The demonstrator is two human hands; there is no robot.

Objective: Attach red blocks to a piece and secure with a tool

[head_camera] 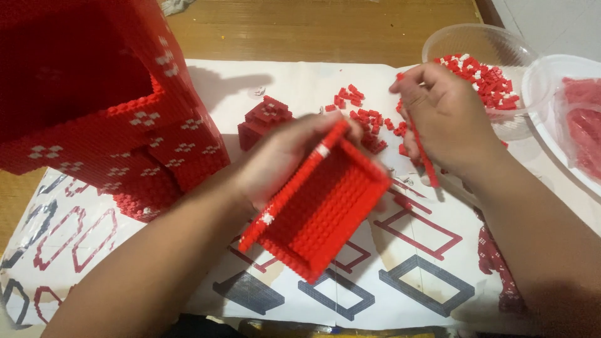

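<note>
Left hand (282, 156) curled around red brick panel (325, 213); right hand (441, 116) pinching thin red brick strip (424, 153) above loose bricks (366, 116).

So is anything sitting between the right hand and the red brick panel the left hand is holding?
Nothing visible does. The right hand holds a thin red strip just beside the red brick panel held by the left hand; only printed paper lies between.

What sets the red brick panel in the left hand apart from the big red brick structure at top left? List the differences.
The red brick panel is small, open and tray-like, held tilted off the table by the left hand. The big red brick structure is far larger, blocky and stepped, resting on the printed paper sheet. The panel shows two white spots; the structure has many white clusters. Both are built of small red bricks.
</note>
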